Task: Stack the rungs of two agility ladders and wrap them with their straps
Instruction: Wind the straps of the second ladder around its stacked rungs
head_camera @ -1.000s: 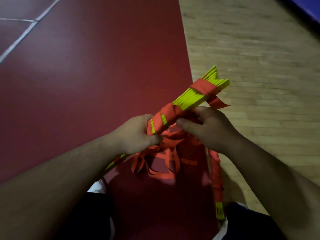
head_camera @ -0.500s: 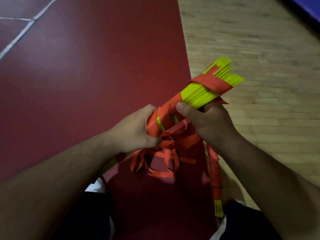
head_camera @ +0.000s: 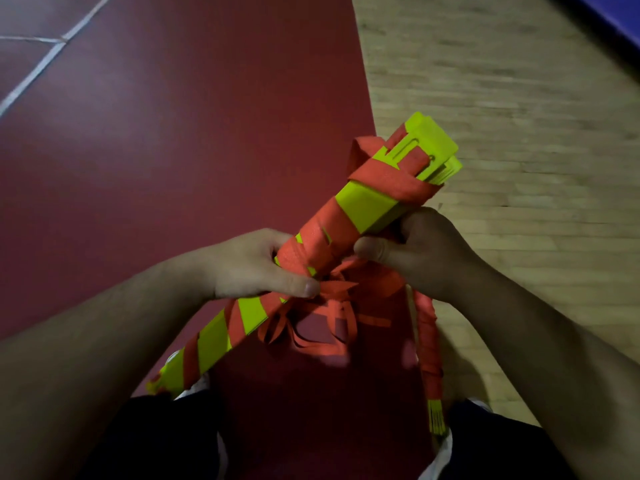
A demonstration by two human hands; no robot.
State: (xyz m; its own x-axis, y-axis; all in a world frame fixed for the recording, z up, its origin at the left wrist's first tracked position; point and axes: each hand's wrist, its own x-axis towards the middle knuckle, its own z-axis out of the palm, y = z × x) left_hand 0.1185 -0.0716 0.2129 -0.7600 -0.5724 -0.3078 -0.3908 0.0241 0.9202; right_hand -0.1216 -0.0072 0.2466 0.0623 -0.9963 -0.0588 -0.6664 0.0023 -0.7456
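Ten fingers (head_camera: 270,239) around rung stack (head_camera: 367,206)

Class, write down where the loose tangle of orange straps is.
Head view, centre: the strap tangle hangs just under the rung bundle, below the left hand and right hand.

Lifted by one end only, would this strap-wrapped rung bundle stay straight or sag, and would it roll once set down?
Probably stays straight: the rung bundle juts unsupported past the left hand and right hand without bending. Unlikely to roll: its top face looks flat. The loose strap loops hang limp below, so they would likely dangle.
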